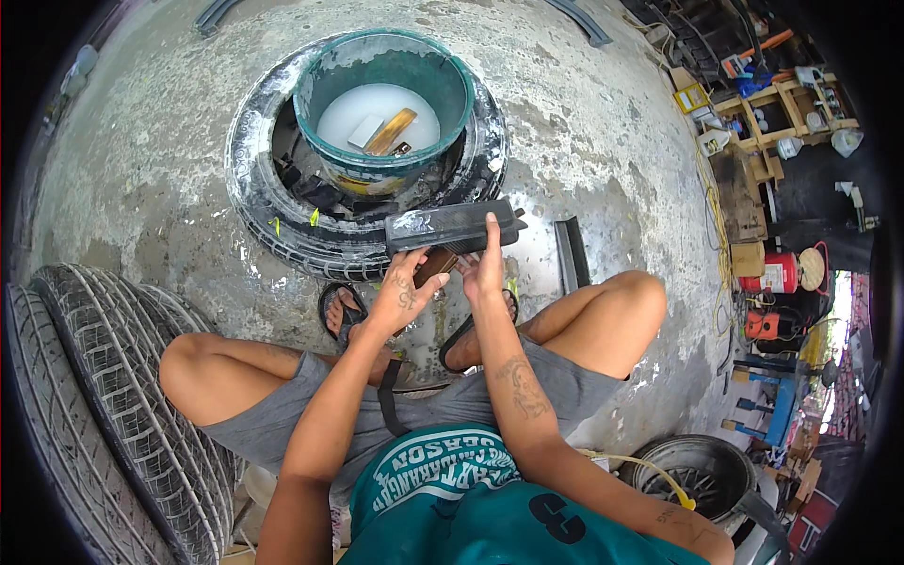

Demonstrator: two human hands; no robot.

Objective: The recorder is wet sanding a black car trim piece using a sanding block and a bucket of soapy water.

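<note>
A long black plastic piece [443, 224], box-like and wet-looking, lies across both my hands just over the near rim of a tyre. My left hand [403, 294] grips its lower left side, fingers partly tucked beneath. Around its right end closes my right hand [484, 268], one digit stretched up over the face. A brown object [435, 269] shows between my hands under the piece; its kind I cannot make out. Beyond stands a green bucket [384, 162] of whitish liquid, with a yellowish-brown block [391, 132] and a pale block [365, 132] in it.
The bucket sits inside the flat-lying tyre [252, 179]. Right of my hands a dark angled strip [572, 254] rests on wet concrete. Several tyres [122, 377] stand at my left. A wheel rim [702, 471] lies at lower right, and shelves [786, 113] with clutter line the right side.
</note>
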